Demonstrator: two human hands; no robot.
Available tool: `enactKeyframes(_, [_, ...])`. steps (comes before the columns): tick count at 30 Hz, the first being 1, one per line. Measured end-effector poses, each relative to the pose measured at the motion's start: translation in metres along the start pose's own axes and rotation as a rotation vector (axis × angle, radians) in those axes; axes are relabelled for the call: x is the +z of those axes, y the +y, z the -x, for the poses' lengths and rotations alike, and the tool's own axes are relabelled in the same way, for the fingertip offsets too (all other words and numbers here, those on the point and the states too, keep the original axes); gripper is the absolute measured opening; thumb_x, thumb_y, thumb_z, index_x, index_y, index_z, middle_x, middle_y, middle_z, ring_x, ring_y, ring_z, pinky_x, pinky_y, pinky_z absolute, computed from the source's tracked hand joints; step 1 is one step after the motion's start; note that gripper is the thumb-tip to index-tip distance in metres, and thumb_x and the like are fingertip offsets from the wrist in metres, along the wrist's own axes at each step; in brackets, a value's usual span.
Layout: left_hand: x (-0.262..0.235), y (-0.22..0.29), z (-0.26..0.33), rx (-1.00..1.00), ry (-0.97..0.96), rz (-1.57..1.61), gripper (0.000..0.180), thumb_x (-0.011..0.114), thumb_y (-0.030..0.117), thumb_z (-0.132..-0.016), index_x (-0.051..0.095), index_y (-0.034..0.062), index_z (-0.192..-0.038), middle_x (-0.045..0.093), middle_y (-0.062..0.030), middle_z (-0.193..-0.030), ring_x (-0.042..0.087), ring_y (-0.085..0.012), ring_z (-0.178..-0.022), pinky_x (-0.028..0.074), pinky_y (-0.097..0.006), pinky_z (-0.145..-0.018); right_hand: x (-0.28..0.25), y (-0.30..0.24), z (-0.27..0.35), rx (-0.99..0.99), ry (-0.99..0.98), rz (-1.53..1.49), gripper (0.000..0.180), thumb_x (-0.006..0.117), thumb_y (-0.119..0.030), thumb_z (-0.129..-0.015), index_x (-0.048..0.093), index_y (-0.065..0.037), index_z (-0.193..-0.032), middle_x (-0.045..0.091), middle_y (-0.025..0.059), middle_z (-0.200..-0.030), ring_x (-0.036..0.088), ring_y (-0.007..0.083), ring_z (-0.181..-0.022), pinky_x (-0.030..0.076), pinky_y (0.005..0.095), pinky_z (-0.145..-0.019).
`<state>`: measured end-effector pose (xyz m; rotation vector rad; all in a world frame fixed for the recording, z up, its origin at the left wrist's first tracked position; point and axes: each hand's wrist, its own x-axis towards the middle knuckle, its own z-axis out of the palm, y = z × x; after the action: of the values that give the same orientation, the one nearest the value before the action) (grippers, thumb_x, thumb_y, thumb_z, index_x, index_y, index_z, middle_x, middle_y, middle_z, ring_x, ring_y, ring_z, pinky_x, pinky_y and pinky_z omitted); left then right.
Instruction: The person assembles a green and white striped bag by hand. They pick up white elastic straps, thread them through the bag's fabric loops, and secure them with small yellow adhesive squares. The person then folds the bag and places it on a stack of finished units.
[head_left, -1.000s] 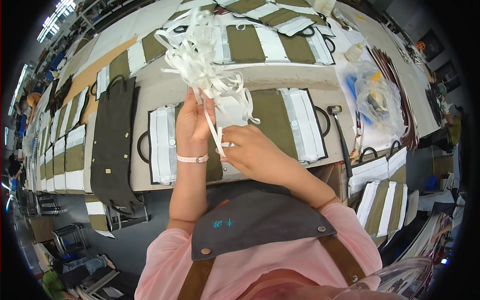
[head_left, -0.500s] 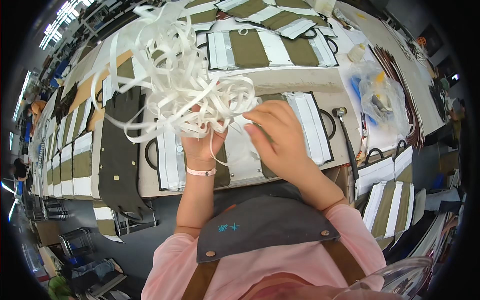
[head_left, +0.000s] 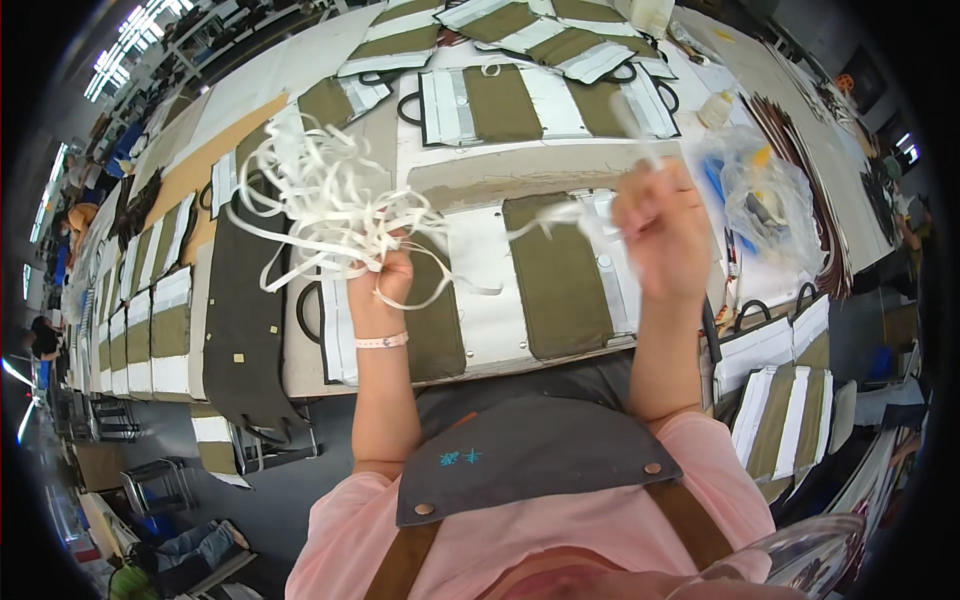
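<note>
A tangled bundle of narrow white tape (head_left: 320, 190) is gripped in my left hand (head_left: 388, 280), held up over the table with loops hanging out on all sides. To the right, my right hand (head_left: 665, 235) is raised and blurred, its fingers closed on a strip of white tape (head_left: 648, 150) whose end sticks up above them. A blurred white length also trails between the two hands. Beneath them lies a white and olive bag panel (head_left: 555, 290) with metal snaps and a black handle (head_left: 308, 312) at its left side; my right hand covers part of its right end.
Another white and olive panel (head_left: 505, 105) lies farther back, with more piled behind it. A long dark cloth piece (head_left: 238, 320) hangs over the front edge at left. Right of my hand are a clear plastic bag (head_left: 765, 195) and a small bottle (head_left: 715, 108).
My right hand has moved from beside the bundle out to the right, with a strip of tape in it. The bundle has sunk lower and spread less, in my left hand.
</note>
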<state>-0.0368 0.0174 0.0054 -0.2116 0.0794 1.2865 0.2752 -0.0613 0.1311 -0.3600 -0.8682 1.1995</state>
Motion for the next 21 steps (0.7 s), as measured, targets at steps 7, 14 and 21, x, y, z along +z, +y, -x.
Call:
enactKeyframes(7, [0.031,0.019,0.005,0.160,0.009,-0.186,0.021,0.059,0.004,-0.087,0.059,-0.0046,-0.106,0.063,-0.0171,-0.099,0.062,-0.0224,-0.078,0.055,-0.023,-0.051,-0.049,-0.053,0.000,-0.171,0.199,0.087,0.009,0.058,-0.013,-0.093,0.057,-0.004,-0.090,0.056,0.0034,-0.079,0.050,0.0159,-0.075,0.042,0.0304,-0.070])
enactKeyframes(14, [0.129,-0.018,-0.100,0.675,0.051,-1.343,0.028,0.047,0.008,-0.094,0.051,0.0039,-0.122,0.059,-0.0136,-0.114,0.063,-0.0212,-0.092,0.055,-0.033,-0.074,-0.058,-0.045,0.016,-0.027,0.247,0.232,0.013,0.061,-0.012,-0.091,0.061,0.000,-0.094,0.059,0.0043,-0.080,0.053,0.0129,-0.073,0.043,0.0314,-0.073])
enactKeyframes(21, [0.066,-0.024,-0.215,1.011,-0.474,-2.566,0.050,0.055,0.023,-0.092,0.038,0.0061,-0.136,0.056,-0.0251,-0.116,0.055,-0.0411,-0.107,0.046,-0.048,-0.088,-0.052,-0.014,0.030,0.129,0.296,0.265,0.009,0.065,-0.008,-0.088,0.060,-0.001,-0.092,0.061,0.0028,-0.076,0.056,0.0096,-0.066,0.044,0.0227,-0.064])
